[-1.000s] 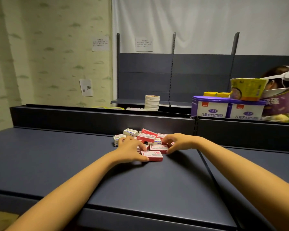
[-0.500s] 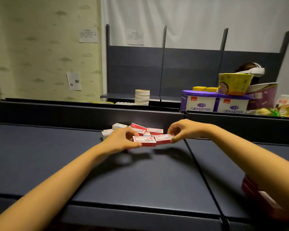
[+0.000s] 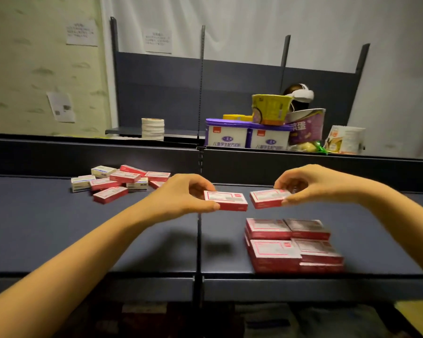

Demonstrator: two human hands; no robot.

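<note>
Head camera: pinched in the fingers (image 3: 205,207) of the left hand (image 3: 181,198), a red box (image 3: 226,200); in those of the right hand (image 3: 310,184), a second red box (image 3: 269,198). Both aloft over the surface (image 3: 59,228), ends just apart, beyond a neat stack (image 3: 291,245); loose pile (image 3: 117,181) far left.

pale green patterned wall (image 3: 34,69) at left, paper notices (image 3: 81,32) stuck on it. white curtain (image 3: 254,23) covers rest of back. dark grey shelving unit (image 3: 161,89) with slotted uprights (image 3: 201,57) stands before curtain. nearer: dark blue-grey shelf deck (image 3: 47,228), raised back rail (image 3: 83,157). light dim, warm.
</note>
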